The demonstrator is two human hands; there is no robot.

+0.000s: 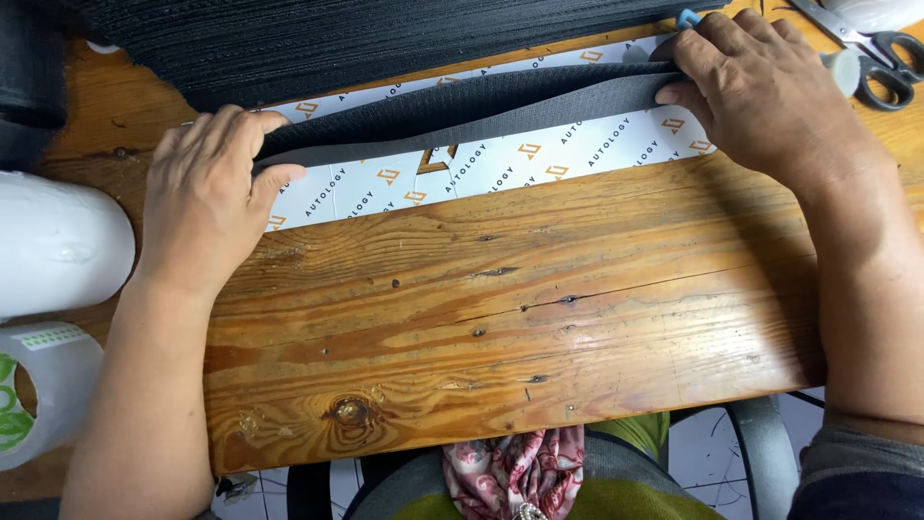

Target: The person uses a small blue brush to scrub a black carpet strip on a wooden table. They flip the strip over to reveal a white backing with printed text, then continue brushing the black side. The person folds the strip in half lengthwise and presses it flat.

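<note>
The near half of the wooden counter lies bare, open for a hand to pass between the two forearms. At the far edge a black fabric stack blocks the way; scissors crowd the right corner, white rolls the left

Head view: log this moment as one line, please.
left hand: grips grey fabric strip end | right hand: presses other end | strip over printed white sheet | scissors beside
</note>
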